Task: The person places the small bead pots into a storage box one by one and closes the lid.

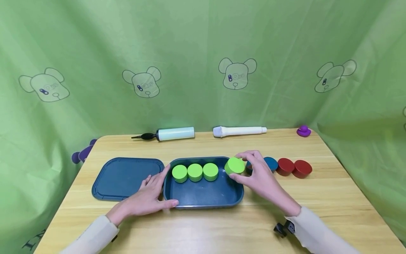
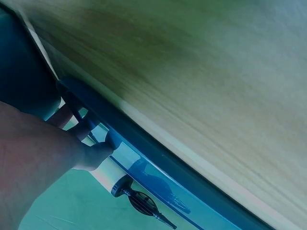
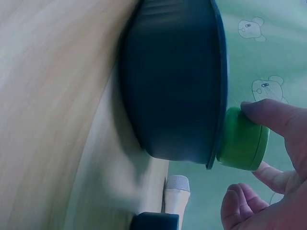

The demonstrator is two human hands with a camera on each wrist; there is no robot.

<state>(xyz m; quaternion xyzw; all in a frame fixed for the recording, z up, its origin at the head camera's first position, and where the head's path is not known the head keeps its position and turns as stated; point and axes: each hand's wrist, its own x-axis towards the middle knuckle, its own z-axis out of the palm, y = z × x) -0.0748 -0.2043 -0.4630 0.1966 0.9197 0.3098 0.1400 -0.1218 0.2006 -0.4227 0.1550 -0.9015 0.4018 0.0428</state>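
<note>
My right hand [image 1: 258, 173] pinches a short green cylinder [image 1: 234, 166] between thumb and fingers, over the right end of a dark blue rectangular container [image 1: 203, 205]. In the right wrist view the held cylinder [image 3: 242, 141] sits tilted right at the container's rim, and a thin seam runs round it near one end. Three more green cylinders [image 1: 195, 172] stand in a row along the container's back wall. My left hand [image 1: 149, 197] rests on the container's left end, its fingers spread along the side and its thumb at the front rim.
A flat blue lid [image 1: 123, 178] lies left of the container. Right of it stand blue cylinders [image 1: 271, 163], partly hidden by my right hand, and two dark red cylinders [image 1: 302, 169]. At the table's back edge lie a hand pump [image 1: 176, 133], a white microphone [image 1: 241, 131] and a purple duck [image 1: 303, 131].
</note>
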